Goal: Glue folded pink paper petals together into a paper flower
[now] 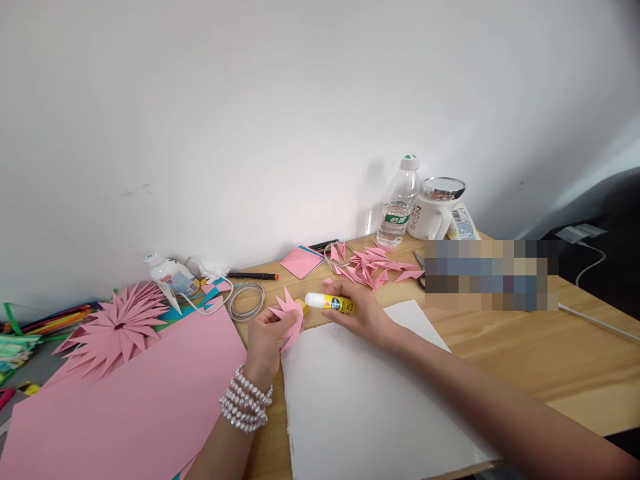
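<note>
My left hand (pixel 270 332), with several strands of pearl beads at its wrist, pinches a pink folded-paper piece (pixel 286 303) with several sharp points. In my right hand (pixel 361 312) is a yellow glue stick (pixel 340 304), lying level, its white end toward the paper piece. A small gap separates that white end from the paper. A bit of yellow shows just behind the paper piece; I cannot tell what it is. Both hands are over the far edge of a white board (pixel 370 393). Beyond my right hand lie several loose pink folded pieces (pixel 373 267).
At left, a pink pointed paper wheel (pixel 119 327) lies by large pink sheets (pixel 135 407). A white bottle (pixel 170 272), coiled cable (pixel 247 301) and square paper stack (pixel 303 261) line the wall. A water bottle (pixel 397 207) and white mug (pixel 433 213) stand at the back right.
</note>
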Demonstrator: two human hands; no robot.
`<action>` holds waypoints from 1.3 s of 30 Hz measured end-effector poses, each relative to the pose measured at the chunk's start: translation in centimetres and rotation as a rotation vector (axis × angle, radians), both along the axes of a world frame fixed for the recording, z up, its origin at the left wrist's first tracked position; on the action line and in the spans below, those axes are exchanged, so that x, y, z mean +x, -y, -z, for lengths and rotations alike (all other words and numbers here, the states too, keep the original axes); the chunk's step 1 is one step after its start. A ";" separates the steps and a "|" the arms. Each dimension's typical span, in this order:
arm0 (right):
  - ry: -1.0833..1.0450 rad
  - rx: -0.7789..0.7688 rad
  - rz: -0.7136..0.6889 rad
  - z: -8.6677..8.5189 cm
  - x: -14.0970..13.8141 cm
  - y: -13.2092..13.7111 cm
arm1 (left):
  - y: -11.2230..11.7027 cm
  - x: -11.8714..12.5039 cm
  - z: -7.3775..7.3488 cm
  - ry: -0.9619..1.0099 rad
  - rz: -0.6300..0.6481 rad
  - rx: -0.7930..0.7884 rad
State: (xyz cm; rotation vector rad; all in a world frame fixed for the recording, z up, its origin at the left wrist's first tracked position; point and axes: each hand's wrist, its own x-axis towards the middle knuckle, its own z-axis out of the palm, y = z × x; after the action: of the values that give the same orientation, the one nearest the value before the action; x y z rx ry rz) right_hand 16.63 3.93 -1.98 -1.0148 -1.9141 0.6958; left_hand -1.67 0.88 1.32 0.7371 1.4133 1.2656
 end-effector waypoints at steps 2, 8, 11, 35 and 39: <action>0.034 0.029 -0.013 -0.1 -0.1 0.2 | 0.0 0.0 0.0 -0.010 -0.005 0.009; 0.109 0.104 -0.032 0.0 0.1 0.3 | 0.2 0.0 0.0 -0.071 0.066 0.039; 0.109 0.124 -0.003 0.0 0.1 0.2 | 0.4 0.1 0.0 -0.132 0.115 0.056; 0.126 0.346 -0.026 0.1 0.3 0.0 | 0.2 -0.3 -0.3 -0.142 0.107 0.041; 0.122 0.355 0.011 0.3 0.4 -0.2 | 0.3 -0.2 0.1 -0.152 0.178 0.030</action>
State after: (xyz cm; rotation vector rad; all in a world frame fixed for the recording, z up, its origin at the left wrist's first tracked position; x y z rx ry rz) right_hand 17.05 4.14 -2.29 -0.8558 -2.0434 0.2758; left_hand -1.86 0.53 1.22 0.9748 1.4178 1.1133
